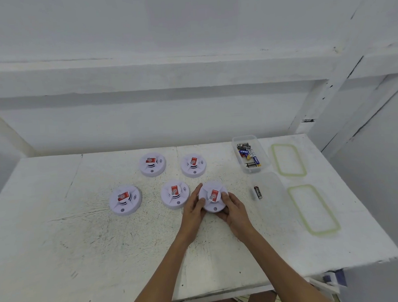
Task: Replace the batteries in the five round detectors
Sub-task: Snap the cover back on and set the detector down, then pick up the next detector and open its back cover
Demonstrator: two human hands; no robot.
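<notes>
Left hand (192, 208) and right hand (235, 212) grip one detector (213, 197).
It sits between them, near right on the surface (83, 247); four other detectors (175, 194) lie left and farther; a battery (258, 192) just right.

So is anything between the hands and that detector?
Nothing visible. The left hand and the right hand hold the detector by its sides, skin right against it.
</notes>
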